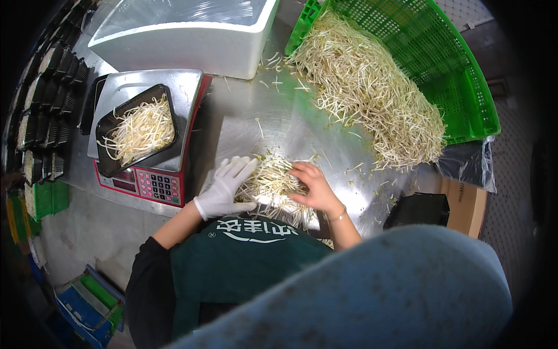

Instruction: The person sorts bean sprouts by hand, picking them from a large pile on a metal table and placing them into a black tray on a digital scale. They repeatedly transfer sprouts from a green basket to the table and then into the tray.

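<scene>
A loose heap of bean sprouts (274,179) lies on the stainless steel table before me, close against my dark green apron. My left hand (229,187), in a white glove, rests along the heap's left side with fingers stretched out and thumb apart. Bare, my right hand (311,185) touches the heap from the right, its fingers curved and the thumb apart. Sprouts show between the two hands. To the left, a black plastic tray (102,152) with bean sprouts in it sits askew on the steel pan of a red digital scale (185,78).
A green perforated crate (466,87) lies tipped at the right, a large sprout mound (370,87) spilling from it. A white foam box (183,48) stands behind the scale. Stacked filled black trays (52,96) line the left. Black trays (418,211) sit at the right near cardboard (464,205).
</scene>
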Motion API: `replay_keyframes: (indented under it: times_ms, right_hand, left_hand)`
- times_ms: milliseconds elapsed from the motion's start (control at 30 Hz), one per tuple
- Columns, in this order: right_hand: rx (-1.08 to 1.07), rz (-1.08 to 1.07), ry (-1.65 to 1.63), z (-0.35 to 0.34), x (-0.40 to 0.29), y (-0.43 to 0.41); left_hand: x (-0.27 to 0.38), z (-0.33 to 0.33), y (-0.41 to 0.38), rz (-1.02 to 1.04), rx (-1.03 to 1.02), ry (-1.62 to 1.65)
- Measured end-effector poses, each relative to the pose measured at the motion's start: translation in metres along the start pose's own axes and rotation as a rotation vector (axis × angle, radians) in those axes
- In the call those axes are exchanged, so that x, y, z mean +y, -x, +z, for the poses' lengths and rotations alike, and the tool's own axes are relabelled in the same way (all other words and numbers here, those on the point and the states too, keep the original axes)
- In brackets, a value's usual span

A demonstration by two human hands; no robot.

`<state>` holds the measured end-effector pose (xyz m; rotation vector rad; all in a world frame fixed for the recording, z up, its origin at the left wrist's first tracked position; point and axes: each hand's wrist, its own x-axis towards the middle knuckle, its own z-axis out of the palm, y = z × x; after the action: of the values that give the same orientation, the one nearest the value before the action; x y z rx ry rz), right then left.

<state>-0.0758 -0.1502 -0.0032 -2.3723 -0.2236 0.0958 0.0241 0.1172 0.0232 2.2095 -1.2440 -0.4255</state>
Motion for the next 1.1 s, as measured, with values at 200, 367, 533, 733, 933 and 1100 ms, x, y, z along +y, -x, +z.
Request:
replay_keyframes:
  times_ms: [200,367,533,733,933,1100]
  right_hand:
    - [0.239,0.094,0.107,0.047,-0.016,0.028]
    - [0.345,0.307,-0.216,0.006,-0.047,0.011]
    - [0.346,0.19,0.179,0.004,-0.041,0.064]
    - [0.324,0.489,0.036,0.069,-0.042,0.095]
    - [0.452,0.21,-0.137,0.039,-0.058,0.016]
    - [0.411,0.168,0.249,0.025,-0.008,-0.037]
  left_hand:
    - [-0.011,0.049,-0.026,0.025,0.281,-0.034]
    - [0.012,0.047,-0.046,0.128,0.452,0.269]
    - [0.013,0.01,0.019,0.016,0.22,0.151]
    - [0.027,0.037,0.021,0.16,0.325,-0.24]
    - [0.003,0.065,-0.015,0.189,0.238,0.043]
    - [0.011,0.029,0.013,0.163,0.302,0.058]
